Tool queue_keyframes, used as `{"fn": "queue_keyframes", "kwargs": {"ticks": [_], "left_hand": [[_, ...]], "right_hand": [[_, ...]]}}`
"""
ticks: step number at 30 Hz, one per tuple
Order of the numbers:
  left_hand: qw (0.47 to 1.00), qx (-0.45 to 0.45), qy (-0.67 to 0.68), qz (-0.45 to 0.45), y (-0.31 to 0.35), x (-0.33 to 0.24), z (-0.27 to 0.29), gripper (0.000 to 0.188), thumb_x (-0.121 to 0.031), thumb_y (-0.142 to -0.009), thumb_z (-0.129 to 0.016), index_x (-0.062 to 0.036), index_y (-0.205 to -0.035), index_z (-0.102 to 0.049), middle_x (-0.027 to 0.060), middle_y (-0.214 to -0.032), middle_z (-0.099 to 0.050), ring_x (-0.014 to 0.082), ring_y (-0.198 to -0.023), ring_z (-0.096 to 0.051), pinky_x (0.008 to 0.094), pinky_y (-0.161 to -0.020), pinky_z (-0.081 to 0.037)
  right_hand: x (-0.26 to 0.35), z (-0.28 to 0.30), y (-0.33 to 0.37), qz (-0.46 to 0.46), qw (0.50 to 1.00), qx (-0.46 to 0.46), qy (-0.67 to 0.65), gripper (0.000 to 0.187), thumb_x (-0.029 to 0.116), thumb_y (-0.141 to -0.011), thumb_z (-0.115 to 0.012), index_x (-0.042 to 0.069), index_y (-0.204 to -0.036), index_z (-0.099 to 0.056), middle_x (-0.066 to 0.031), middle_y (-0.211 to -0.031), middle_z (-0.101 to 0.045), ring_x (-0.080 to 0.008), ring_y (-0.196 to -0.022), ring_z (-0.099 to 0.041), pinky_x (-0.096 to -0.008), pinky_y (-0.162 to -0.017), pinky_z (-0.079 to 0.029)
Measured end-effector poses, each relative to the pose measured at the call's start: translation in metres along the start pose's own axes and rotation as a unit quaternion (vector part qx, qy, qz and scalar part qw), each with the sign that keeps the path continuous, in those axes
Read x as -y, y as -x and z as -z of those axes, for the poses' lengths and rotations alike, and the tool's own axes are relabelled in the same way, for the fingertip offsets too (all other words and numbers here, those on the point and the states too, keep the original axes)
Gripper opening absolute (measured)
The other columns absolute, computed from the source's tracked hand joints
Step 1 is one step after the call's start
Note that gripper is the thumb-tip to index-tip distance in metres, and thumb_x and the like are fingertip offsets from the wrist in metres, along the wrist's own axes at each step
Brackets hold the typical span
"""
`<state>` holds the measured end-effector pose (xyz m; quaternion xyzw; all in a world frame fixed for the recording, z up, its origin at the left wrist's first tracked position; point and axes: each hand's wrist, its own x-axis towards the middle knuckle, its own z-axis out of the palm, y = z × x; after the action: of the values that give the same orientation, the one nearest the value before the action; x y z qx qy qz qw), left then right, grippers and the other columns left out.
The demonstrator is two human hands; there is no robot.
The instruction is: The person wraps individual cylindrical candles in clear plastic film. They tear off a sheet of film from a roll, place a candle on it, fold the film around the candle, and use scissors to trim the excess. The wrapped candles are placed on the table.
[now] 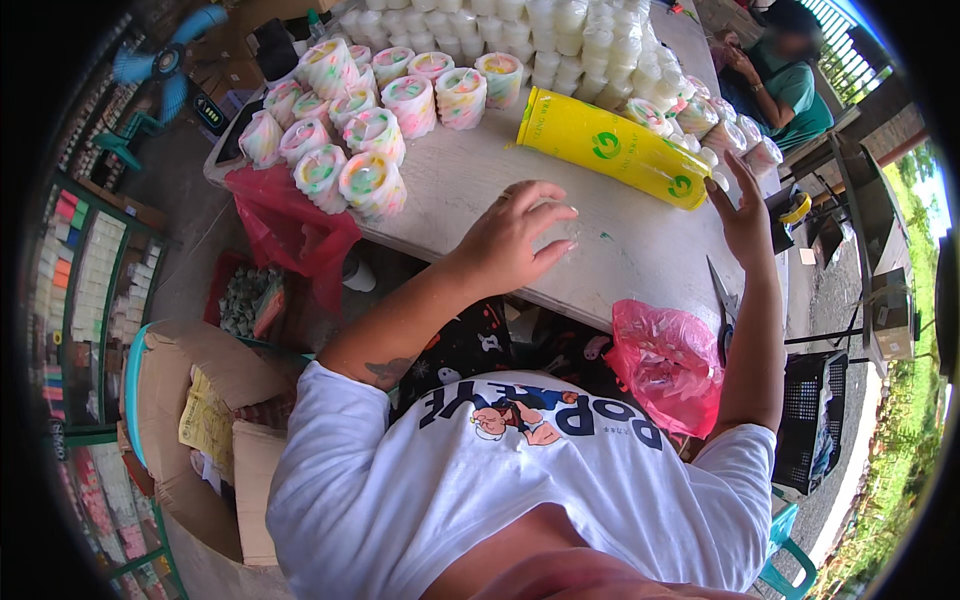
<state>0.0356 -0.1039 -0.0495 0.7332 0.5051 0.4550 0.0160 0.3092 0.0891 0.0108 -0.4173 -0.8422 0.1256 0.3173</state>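
Observation:
Above the white table [462, 190], my left hand [515, 235] hovers with curved fingers apart and nothing in it. A long yellow roll [600, 145] with green printing lies slantwise across the table beyond that hand. My right hand [745, 215] is at the roll's right end, its fingers stretched out; the thumb is at or very close to the roll, and I cannot tell whether it touches. Several twisted, pastel-speckled candles [408, 105] stand at the table's left. A pair of scissors [724, 310] lies beside my right forearm, next to a pink plastic bag [665, 360] at the near edge.
Stacked white cups [575, 40] line the back, with more speckled candles [700, 118] right of them. A red bag [290, 225] hangs at the left edge. An open cardboard box [255, 490] is lower left, a black crate [810, 420] lower right. Another person [795, 90] sits at far right.

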Motion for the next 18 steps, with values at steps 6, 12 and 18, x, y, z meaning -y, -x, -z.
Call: {"fn": "queue_keyframes", "kwargs": {"ticks": [6, 12, 18], "left_hand": [[0.919, -0.222, -0.276, 0.172, 0.031, 0.016, 0.103, 0.056, -0.019, -0.072, -0.077, -0.0061, -0.121, -0.052, 0.0143, -0.123, -0.046, 0.0349, -0.113, -0.047, 0.0446, -0.097, -0.038], [0.982, -0.125, -0.122, 0.066, 0.008, 0.023, 0.078, 0.064, -0.016, -0.072, -0.078, -0.0021, -0.125, -0.046, 0.0175, -0.124, -0.047, 0.0352, -0.116, -0.046, 0.0435, -0.098, -0.039], [0.962, -0.079, 0.135, 0.225, -0.051, 0.101, -0.014, 0.058, -0.016, -0.079, -0.074, 0.0026, -0.124, -0.043, 0.0155, -0.123, -0.053, 0.0236, -0.110, -0.053, 0.0341, -0.094, -0.042]], "right_hand": [[0.093, -0.039, 0.062, 0.124, 0.989, 0.082, -0.013, 0.066, 0.024, -0.076, -0.077, 0.013, -0.134, -0.048, -0.0157, -0.139, -0.042, -0.0361, -0.135, -0.031, -0.0452, -0.109, -0.029], [0.004, -0.033, 0.026, -0.061, 0.997, -0.051, -0.002, 0.087, 0.029, -0.072, -0.080, 0.011, -0.142, -0.033, -0.0219, -0.137, -0.042, -0.0375, -0.127, -0.042, -0.0454, -0.102, -0.038], [-0.035, -0.053, 0.026, -0.115, 0.976, 0.001, -0.187, 0.093, 0.023, -0.073, -0.081, 0.005, -0.144, -0.025, -0.0189, -0.131, -0.049, -0.0305, -0.120, -0.049, -0.0407, -0.099, -0.041]]}}
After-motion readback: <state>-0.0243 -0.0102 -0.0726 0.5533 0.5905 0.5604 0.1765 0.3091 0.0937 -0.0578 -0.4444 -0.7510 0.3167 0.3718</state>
